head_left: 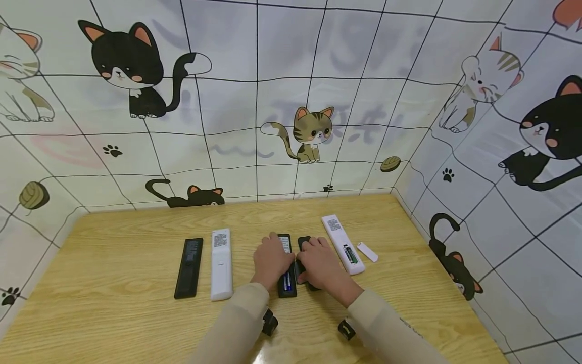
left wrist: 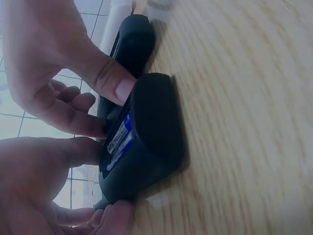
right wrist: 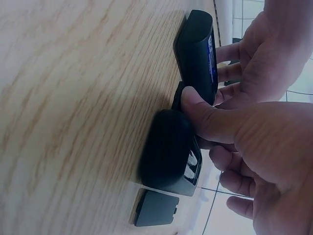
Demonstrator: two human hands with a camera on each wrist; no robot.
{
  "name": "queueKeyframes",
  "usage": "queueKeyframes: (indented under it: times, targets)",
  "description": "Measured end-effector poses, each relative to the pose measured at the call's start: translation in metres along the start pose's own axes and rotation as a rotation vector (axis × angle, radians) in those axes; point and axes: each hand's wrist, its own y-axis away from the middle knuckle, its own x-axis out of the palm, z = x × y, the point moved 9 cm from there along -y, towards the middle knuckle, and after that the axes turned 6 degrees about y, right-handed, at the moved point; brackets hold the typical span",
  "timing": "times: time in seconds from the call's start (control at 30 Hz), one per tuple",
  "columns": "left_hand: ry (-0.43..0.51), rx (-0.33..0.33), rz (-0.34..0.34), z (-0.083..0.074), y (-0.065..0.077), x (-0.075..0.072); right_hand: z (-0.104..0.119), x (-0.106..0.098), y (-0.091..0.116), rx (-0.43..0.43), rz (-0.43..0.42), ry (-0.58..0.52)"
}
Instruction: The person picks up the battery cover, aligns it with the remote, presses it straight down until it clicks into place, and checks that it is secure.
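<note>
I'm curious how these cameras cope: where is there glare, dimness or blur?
Head view: bright overall, with glare on the table near the bottom edge; left wrist view: dim and hazy, blue batteries too soft to read; right wrist view: dim, the nearest black remote showing little detail.

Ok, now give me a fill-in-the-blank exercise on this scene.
In the head view, the leftmost remote is coloured ____.
The loose white cover lies to the ____ of the open white remote.
The black remote in the left hand holds ____ in its open compartment.
Missing words: black; right; batteries.
</note>
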Motion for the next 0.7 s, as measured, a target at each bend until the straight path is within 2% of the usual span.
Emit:
queueKeyframes:
  times: [0.33,0.57,0.7]
  targets:
    - [0.117,-0.051,0.038,0.01,-0.004,-0.001,-0.002,-0.004,0.0,0.014,-0.06,-0.049]
    - [0.166,-0.01,0.059,0.016,-0.006,-0.001,-0.002,-0.005,0.003,0.016,-0.095,-0.069]
    - [0.238,0.014,0.086,0.019,-0.006,-0.001,-0.001,-0.005,0.004,0.019,-0.1,-0.069]
